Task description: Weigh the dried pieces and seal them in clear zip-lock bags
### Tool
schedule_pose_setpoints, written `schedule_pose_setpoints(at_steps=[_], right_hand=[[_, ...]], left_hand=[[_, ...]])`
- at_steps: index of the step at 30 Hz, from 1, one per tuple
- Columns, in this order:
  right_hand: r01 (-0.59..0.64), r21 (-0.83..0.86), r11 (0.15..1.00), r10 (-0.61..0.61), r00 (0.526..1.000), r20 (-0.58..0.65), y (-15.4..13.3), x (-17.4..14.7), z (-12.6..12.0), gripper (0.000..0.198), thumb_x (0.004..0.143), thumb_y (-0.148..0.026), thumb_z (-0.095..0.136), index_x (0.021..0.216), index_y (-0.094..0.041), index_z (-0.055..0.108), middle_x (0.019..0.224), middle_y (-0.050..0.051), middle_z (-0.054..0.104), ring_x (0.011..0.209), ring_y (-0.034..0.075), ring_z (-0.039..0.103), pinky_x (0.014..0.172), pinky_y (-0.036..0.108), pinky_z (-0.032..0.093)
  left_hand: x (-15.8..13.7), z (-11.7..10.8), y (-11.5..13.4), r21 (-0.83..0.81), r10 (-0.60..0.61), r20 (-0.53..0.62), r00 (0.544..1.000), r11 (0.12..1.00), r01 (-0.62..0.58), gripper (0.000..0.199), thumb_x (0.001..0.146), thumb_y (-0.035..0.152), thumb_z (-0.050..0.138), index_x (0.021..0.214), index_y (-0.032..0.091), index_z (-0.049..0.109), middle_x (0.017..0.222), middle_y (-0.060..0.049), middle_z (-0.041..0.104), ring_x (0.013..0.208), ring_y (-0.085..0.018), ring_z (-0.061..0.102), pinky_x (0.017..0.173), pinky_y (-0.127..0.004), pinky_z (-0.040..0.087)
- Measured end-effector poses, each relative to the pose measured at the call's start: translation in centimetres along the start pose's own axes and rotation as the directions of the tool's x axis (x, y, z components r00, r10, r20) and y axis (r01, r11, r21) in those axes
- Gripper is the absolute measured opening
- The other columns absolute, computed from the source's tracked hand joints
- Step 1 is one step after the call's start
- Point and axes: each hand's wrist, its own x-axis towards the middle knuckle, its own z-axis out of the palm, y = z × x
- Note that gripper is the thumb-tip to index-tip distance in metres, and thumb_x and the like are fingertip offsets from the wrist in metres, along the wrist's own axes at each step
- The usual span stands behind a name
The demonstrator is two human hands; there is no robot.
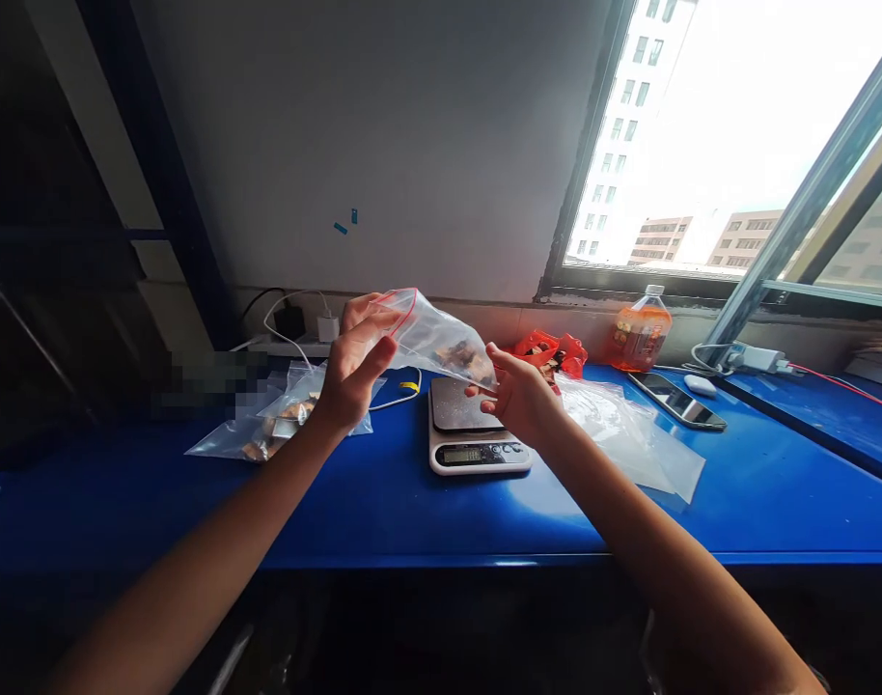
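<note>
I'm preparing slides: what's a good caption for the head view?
Left hand and right hand hold a clear bag of brown pieces above a scale.

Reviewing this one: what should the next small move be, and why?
Probably run the left hand along the red strip to press the clear bag shut: its fingers are already at that end, the mouth looks parted, and the brown pieces lie toward the opposite end, by the right hand.
</note>
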Motion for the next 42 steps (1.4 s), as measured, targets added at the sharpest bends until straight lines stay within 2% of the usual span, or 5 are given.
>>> schedule_pose_setpoints(at_steps=[9, 19, 32, 38, 42], right_hand=[[0.133, -0.108, 0.985, -0.149, 0.975, -0.162, -2.3, 2.0, -5.0, 0.043, 0.068, -0.023, 0.073, 0.107, -0.023, 0.055, 0.081, -0.001, 0.063, 0.06, 0.011, 0.062, 0.049, 0.022, 0.049], [-0.067, -0.067, 0.996, 0.075, 0.99, 0.119, -2.2, 1.6, -4.6, 0.026, 0.073, -0.041, 0.07, 0.083, -0.018, 0.062, 0.068, 0.0, 0.061, 0.052, 0.011, 0.053, 0.041, 0.021, 0.043], [0.172, -0.208, 0.963, -0.139, 0.977, 0.164, -3.5, 0.8, -5.4, 0.034, 0.072, -0.03, 0.072, 0.102, -0.021, 0.06, 0.085, 0.0, 0.066, 0.07, 0.013, 0.064, 0.061, 0.025, 0.054], [0.265, -0.136, 0.955, -0.266, 0.964, 0.01, -4.7, 1.2, -7.8, 0.03, 0.072, -0.026, 0.072, 0.099, -0.021, 0.06, 0.086, 0.001, 0.065, 0.069, 0.012, 0.064, 0.056, 0.021, 0.054], [0.428, -0.064, 0.902, -0.421, 0.836, -0.352, -6.8, 1.1, -12.1, 0.014, 0.082, -0.023, 0.059, 0.095, -0.022, 0.054, 0.099, 0.002, 0.063, 0.082, 0.011, 0.065, 0.062, 0.02, 0.056]], left_hand=[[-0.3, 1.1, 1.4, -0.139, 0.01, 0.125, 0.992, 0.99, 0.008, 0.055, 0.083, 0.047, 0.06, 0.132, 0.028, 0.047, 0.136, -0.011, 0.041, 0.123, -0.03, 0.046, 0.099, -0.048, 0.045], [-1.0, 1.8, 3.0, -0.297, 0.032, 0.15, 0.988, 0.955, 0.014, 0.049, 0.084, 0.044, 0.057, 0.131, 0.03, 0.054, 0.146, -0.005, 0.037, 0.134, -0.033, 0.036, 0.106, -0.05, 0.041], [-2.0, 3.3, 2.6, -0.219, 0.023, 0.314, 0.949, 0.974, 0.049, 0.08, 0.08, 0.015, 0.056, 0.145, 0.047, 0.019, 0.159, 0.001, 0.001, 0.136, -0.035, 0.034, 0.092, -0.05, 0.053], [-1.6, 3.2, 2.5, -0.081, -0.102, 0.274, 0.956, 0.988, 0.129, 0.07, 0.088, 0.021, 0.052, 0.146, 0.04, 0.019, 0.158, -0.008, 0.005, 0.122, -0.03, 0.052, 0.087, -0.042, 0.056], [-2.0, 3.6, 2.5, 0.046, -0.101, 0.305, 0.947, 0.995, 0.091, 0.069, 0.086, 0.021, 0.054, 0.145, 0.036, 0.021, 0.156, -0.012, 0.011, 0.118, -0.028, 0.055, 0.085, -0.041, 0.057]])
